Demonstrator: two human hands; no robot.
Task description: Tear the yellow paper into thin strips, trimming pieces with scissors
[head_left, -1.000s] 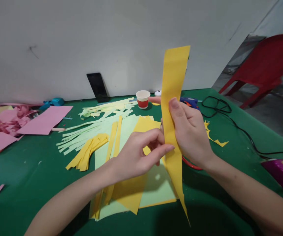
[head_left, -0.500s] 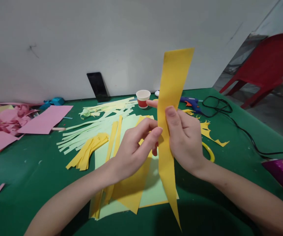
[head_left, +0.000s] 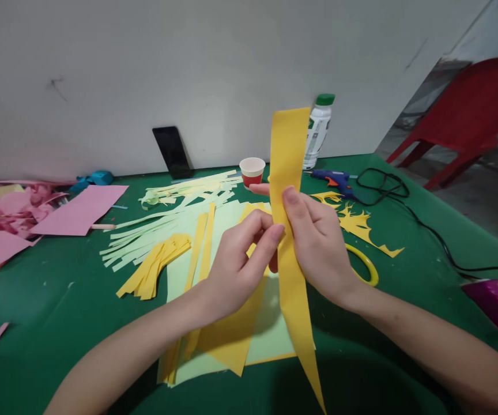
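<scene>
A long yellow paper strip [head_left: 290, 150] stands upright between my hands, its lower end tapering to a point. My right hand [head_left: 318, 245] is closed on its right edge, thumb flat on the near face. On the other edge my left hand [head_left: 244, 259] pinches the strip between thumb and fingers; the fingertips behind it are hidden. Below lie yellow paper [head_left: 231, 340] and light green sheets [head_left: 270, 323]. To the left are a bundle of short yellow strips [head_left: 156, 265] and fringed green paper strips [head_left: 140, 236].
Behind stand a phone [head_left: 172, 151], a paper cup [head_left: 252, 168] and a white bottle [head_left: 318, 135]. On the right lie a glue gun [head_left: 333, 180] with its cable, jagged yellow scraps [head_left: 359, 225], a yellow ring-shaped handle [head_left: 372, 268] and a purple tool [head_left: 497, 302]. Pink paper [head_left: 82, 210] lies left.
The strip's upper end has swung left and lower, uncovering the bottle. My right hand has shifted slightly left with it; my left hand has barely moved.
</scene>
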